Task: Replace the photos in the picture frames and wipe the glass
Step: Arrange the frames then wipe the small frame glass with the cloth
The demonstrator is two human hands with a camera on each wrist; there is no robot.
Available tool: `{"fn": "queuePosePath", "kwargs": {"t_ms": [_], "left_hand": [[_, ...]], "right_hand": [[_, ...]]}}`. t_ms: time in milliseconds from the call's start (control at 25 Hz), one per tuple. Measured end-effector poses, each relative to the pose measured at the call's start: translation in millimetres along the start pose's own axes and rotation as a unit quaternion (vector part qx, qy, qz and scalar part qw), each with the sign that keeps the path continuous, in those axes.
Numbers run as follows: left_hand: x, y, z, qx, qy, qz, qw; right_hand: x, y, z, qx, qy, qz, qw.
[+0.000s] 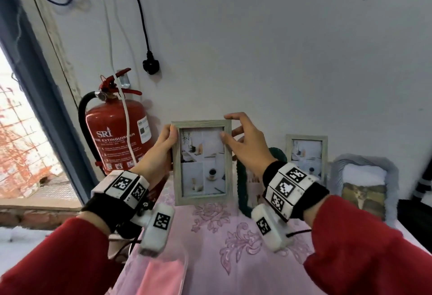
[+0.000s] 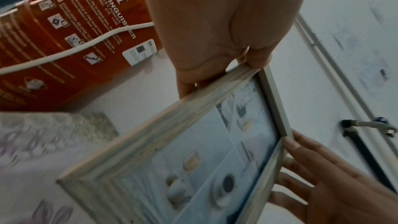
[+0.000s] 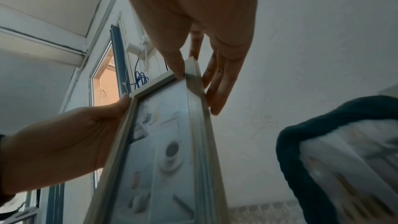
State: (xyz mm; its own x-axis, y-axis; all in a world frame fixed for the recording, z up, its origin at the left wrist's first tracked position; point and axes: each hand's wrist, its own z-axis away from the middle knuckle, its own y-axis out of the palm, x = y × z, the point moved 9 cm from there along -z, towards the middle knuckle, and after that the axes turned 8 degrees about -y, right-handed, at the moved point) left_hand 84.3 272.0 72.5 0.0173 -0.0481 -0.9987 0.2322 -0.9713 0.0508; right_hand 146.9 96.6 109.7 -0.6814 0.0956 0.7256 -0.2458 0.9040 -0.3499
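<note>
A pale wooden picture frame point(image 1: 203, 161) with a collage photo stands upright, its bottom edge on the pink flowered tablecloth point(image 1: 233, 236). My left hand point(image 1: 167, 141) grips its left side near the top, thumb on the front. My right hand point(image 1: 243, 139) pinches the top right corner, with the thumb on the glass and the fingers behind. The left wrist view shows the frame point(image 2: 193, 159) under my left hand point(image 2: 215, 31). In the right wrist view my right hand point(image 3: 193, 14) holds the frame point(image 3: 159, 151) at its corner.
A red fire extinguisher point(image 1: 117, 135) hangs on the wall left of the table. Behind my right hand stand a green knitted frame point(image 1: 243, 184), a small pale frame point(image 1: 306, 154) and a grey knitted frame point(image 1: 364, 187). A pink cloth point(image 1: 163, 273) lies at the near edge.
</note>
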Motion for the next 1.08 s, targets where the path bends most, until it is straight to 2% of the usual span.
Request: {"fn": "queuePosePath", "kwargs": {"t_ms": [200, 440, 720, 840, 1080], "left_hand": [[6.6, -25.0, -56.8, 0.008, -0.014, 0.004, 1.000], [44.8, -44.5, -122.9, -0.014, -0.046, 0.033, 0.998], [87.6, -51.4, -169.0, -0.007, -0.061, 0.036, 0.997], [95.8, -51.6, -175.0, -0.010, -0.061, 0.038, 0.997], [122.0, -55.2, -167.5, -0.005, -0.105, 0.008, 0.994]], "right_hand": [[-25.1, 21.0, -65.4, 0.017, -0.007, 0.040, 0.999], [-78.8, 64.2, -109.1, 0.085, 0.011, 0.107, 0.991], [-123.1, 91.4, -115.3, 0.121, 0.058, 0.165, 0.977], [-130.6, 94.3, -117.0, 0.128, 0.078, 0.194, 0.970], [-151.9, 96.8, -102.8, 0.152, 0.160, 0.173, 0.960]]}}
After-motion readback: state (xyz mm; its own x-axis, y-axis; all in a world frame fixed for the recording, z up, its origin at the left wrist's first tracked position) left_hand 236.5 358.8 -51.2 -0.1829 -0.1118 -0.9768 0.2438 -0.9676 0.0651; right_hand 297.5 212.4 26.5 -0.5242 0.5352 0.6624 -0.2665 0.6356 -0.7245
